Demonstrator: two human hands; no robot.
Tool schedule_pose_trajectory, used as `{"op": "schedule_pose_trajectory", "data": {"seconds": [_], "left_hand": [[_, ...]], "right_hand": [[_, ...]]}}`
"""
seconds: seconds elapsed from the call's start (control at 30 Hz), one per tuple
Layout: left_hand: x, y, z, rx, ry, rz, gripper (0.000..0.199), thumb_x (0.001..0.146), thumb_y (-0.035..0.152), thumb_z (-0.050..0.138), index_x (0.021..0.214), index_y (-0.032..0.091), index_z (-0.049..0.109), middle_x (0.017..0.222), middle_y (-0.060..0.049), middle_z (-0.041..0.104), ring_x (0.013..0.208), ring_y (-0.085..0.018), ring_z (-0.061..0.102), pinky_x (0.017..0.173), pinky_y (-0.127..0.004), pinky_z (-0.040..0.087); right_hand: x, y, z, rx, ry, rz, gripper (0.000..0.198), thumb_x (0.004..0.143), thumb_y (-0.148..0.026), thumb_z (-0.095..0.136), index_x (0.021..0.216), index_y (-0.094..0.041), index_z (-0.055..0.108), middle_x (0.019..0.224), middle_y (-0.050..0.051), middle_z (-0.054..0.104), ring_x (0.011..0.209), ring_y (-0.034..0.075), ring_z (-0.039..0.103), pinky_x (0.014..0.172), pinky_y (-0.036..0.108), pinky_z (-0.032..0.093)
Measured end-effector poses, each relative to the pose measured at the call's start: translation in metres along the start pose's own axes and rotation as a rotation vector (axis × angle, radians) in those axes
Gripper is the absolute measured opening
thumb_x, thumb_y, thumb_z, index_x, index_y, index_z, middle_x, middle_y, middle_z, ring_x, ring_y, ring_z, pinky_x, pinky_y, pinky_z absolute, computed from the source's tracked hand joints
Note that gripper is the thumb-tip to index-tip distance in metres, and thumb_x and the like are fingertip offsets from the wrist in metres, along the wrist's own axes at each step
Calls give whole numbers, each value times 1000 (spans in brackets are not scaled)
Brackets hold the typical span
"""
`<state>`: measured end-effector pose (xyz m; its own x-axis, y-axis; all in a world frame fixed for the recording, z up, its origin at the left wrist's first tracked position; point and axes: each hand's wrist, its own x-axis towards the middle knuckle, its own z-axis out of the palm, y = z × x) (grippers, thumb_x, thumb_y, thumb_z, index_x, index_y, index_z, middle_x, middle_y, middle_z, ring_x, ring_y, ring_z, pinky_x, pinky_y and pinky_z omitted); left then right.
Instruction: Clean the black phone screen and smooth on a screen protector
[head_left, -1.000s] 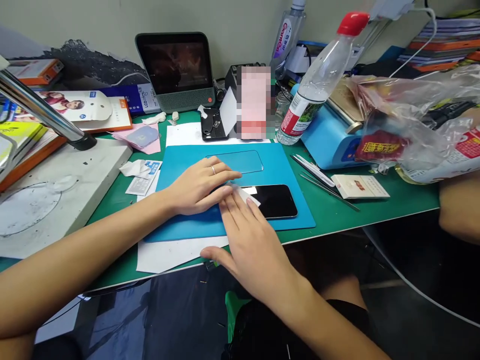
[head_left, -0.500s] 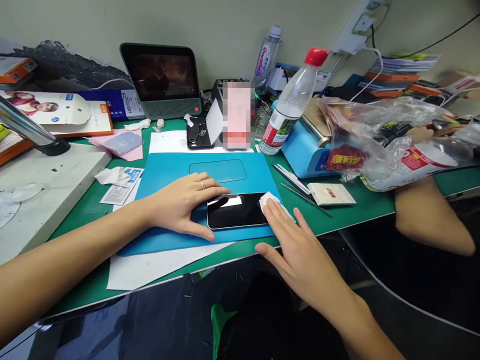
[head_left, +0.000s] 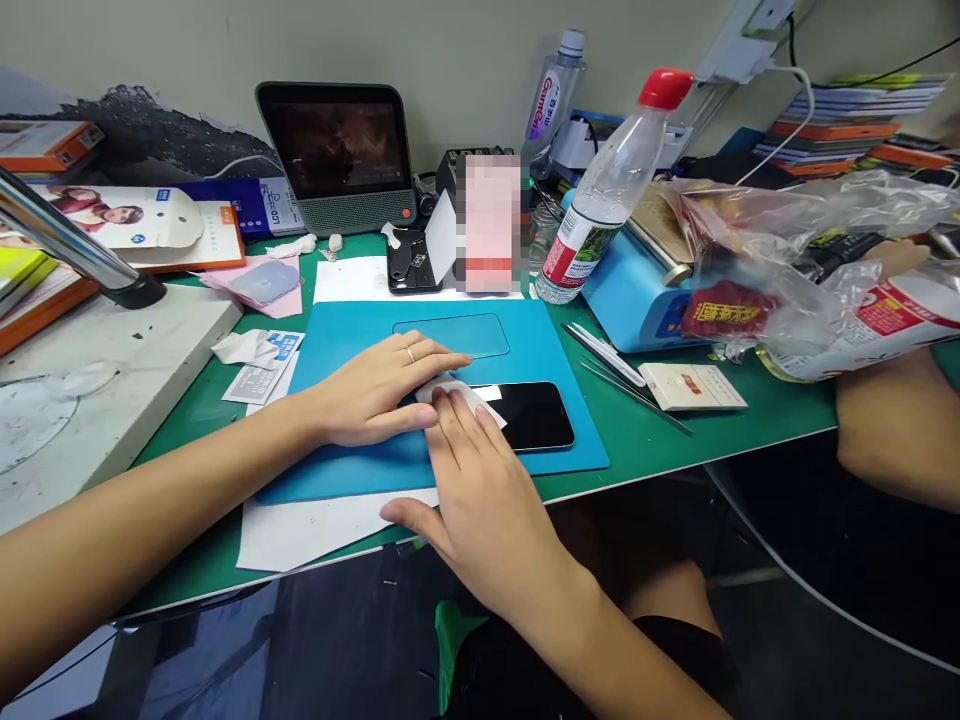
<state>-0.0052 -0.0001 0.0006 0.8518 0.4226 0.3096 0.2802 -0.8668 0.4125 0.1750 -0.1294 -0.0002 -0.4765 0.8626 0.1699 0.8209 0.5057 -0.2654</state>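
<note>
On the blue mat (head_left: 337, 325) lies a phone (head_left: 536, 418) with its black glossy screen facing up; its left part is covered by my right hand. My right hand (head_left: 487, 490) holds a folded white wipe (head_left: 450, 388) under its fingertips, pressed onto the left end of the screen. My left hand (head_left: 382, 385) is open at the left end of the phone, fingers stretched over the mat, its thumb close to the right fingers. Whether the left hand touches the phone is hidden. A thin black-edged phone-shaped outline (head_left: 480, 335) lies behind the phone.
Tweezers (head_left: 637, 395) and a small white box (head_left: 694, 386) lie right of the mat. Behind stand a red-capped bottle (head_left: 600, 200) and a tablet-like display (head_left: 337, 150). A torn wipe packet (head_left: 262, 375) lies at left. Another person's arm (head_left: 900, 420) is at right.
My right hand has slid left with the wipe, from the phone's right end to its left end. My left hand has stayed by the left end. The view has shifted slightly.
</note>
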Motion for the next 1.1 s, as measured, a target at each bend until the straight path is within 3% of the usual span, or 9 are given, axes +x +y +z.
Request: {"op": "schedule_pose_trajectory", "data": {"seconds": [0.23,0.43,0.57,0.67,0.77,0.9,1.1], "left_hand": [[2,4,-1,48,-33,-20,55,107,56,40,145,17,50,123,-14,67,108,-28,60,94,-43,46],[2,8,-3,57,-104,62,85,86,71,68,148,17,46,130,-17,63,109,-32,60,91,-43,48],[3,8,-2,47,-113,36,84,86,62,72,150,16,43,126,-16,63,108,-31,60,91,-43,48],[4,8,-2,38,-98,31,83,87,59,72,151,18,41,122,-14,65,106,-30,60,92,-43,48],[4,8,-2,24,-102,21,85,87,59,73,154,20,37,124,-14,65,107,-31,60,94,-45,48],[2,7,0,27,-62,25,95,86,62,73,159,20,28,141,-19,54,123,-35,56,101,-48,49],[0,4,2,51,5,84,112,80,70,76,163,20,21,152,-24,44,135,-41,48,108,-54,45]], "right_hand": [[-43,25,-19,-94,-66,-143,88,100,-64,48,158,-1,35,166,20,33,156,32,30,126,51,32],[-67,72,-41,-169,-51,-28,75,106,-56,41,160,-5,34,166,18,35,156,30,31,125,60,30],[-64,85,-43,-124,-63,14,76,106,-58,39,163,-10,26,167,17,34,157,29,27,125,63,25],[-52,86,-42,-92,-64,53,76,106,-59,35,165,-11,23,167,18,32,158,29,25,126,64,23],[-41,82,-39,-115,-60,100,79,106,-62,31,162,-6,29,167,21,33,158,31,26,126,63,23],[-32,66,-29,-162,8,142,87,104,-66,31,158,2,34,164,26,34,156,36,28,125,63,25],[4,23,-10,-26,-13,9,96,100,-74,30,154,6,39,161,26,41,156,36,30,129,55,21]]}}
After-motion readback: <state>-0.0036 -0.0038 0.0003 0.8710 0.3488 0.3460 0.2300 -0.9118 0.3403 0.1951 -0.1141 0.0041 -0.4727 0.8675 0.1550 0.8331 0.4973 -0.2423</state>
